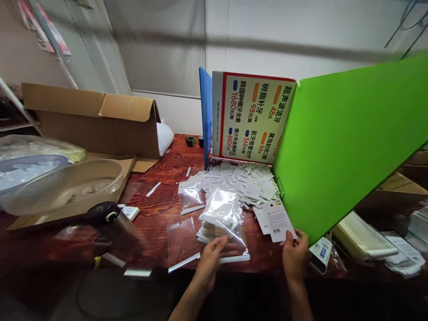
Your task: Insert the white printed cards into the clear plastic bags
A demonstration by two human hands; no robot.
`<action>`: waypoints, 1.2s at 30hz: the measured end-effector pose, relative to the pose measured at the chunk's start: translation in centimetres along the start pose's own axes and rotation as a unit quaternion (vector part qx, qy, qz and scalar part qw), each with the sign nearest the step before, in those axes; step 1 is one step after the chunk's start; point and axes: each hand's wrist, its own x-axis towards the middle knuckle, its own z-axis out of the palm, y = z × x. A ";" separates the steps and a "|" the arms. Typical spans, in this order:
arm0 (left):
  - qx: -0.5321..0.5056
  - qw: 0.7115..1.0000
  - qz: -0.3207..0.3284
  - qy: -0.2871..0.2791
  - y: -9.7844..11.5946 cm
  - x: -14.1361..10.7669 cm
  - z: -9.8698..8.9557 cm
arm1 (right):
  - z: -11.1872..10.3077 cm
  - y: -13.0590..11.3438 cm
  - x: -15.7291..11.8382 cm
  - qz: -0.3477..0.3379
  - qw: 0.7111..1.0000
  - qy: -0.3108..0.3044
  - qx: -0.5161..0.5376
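Observation:
My right hand (295, 253) pinches a white printed card (279, 221) with a barcode by its lower corner. Another white card lies partly under it. My left hand (211, 258) has its thumb and fingers on the open edge of a clear plastic bag (239, 243), with some fingers seen through the film. That bag lies on top of a stack of clear bags (219, 207) in front of me. A second clear bag (181, 236) with a white strip lies left of the stack. Behind spreads a heap of white cards (249, 180).
A green panel (344, 142) stands at the right, joined to a printed sign board (254, 116). A cardboard box (93, 129) and an oval plastic tub (67, 185) sit left. A dark cylindrical object (112, 223) is front left. Film-wrapped packs (363, 236) lie right.

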 end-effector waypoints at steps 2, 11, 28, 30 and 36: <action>-0.007 1.000 -0.003 -0.005 -0.2 0.1 0.2 | -1.1 -0.2 -1.4 0.021 0.996 -0.078 0.045; -0.158 0.987 -0.009 -0.008 -1.4 -0.3 1.2 | -3.9 1.1 -6.9 0.150 0.877 -0.411 0.200; -0.051 0.998 0.017 -0.032 -3.4 -0.2 2.4 | 1.8 0.6 -9.0 0.146 0.869 -0.309 0.359; -0.020 0.999 0.016 -0.033 -3.7 0.6 1.9 | 2.6 1.2 -9.7 0.141 0.861 -0.305 0.381; 0.118 0.989 0.053 -0.077 -3.4 1.5 0.8 | 3.8 2.6 -9.6 0.061 0.893 -0.256 0.366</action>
